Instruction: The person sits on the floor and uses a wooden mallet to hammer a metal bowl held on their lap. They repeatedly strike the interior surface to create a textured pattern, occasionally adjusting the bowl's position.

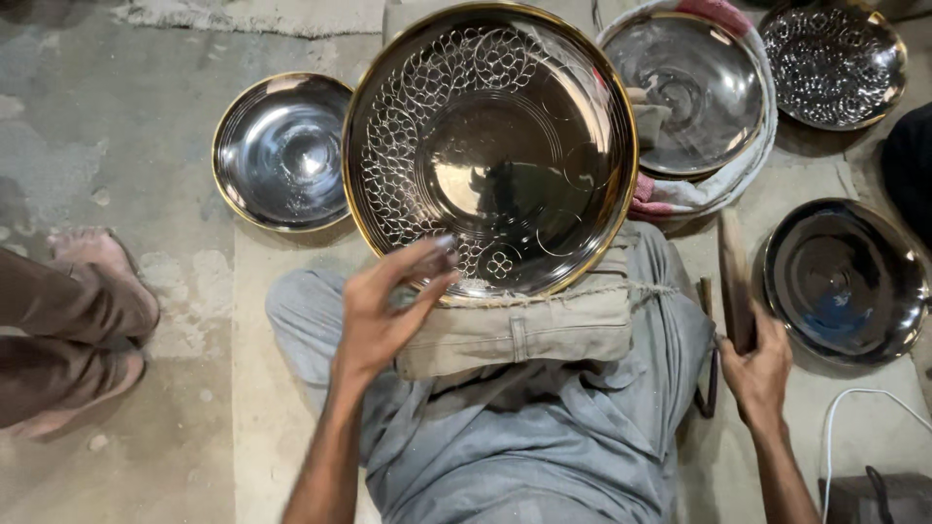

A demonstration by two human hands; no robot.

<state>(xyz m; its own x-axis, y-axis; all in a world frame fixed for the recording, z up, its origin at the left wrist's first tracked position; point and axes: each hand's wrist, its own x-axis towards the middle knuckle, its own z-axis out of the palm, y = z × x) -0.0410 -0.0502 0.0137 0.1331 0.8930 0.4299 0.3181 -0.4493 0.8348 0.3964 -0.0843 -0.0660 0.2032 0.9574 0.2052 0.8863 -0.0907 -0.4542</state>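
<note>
Resting at the far left, cut off by the frame edge, another person's bare feet [92, 281] and brown trouser legs on stained concrete floor [116, 126], open and bare toward the top left. Next along, small plain steel bowl [284, 150] with gold rim, lying flat, just beside the big plate and partly tucked behind its rim. Left hand [383, 311] raised over the near edge of the large engraved plate [490, 146], fingers pinched together on something too small and blurred to make out, fingertips touching the plate surface. Plate propped on a folded cloth pad [524, 335] across the lap, near rim hidden behind the hand. Further right, plain bowl [694, 87] nested in a rolled cloth ring, patterned bowl [835, 63] cropped at the top. Right hand [757, 374] closed around a wooden mallet [735, 281], a dark tool half hidden beneath. Dark bowl [845, 281] and white cable [854, 403] crowding the right edge.
</note>
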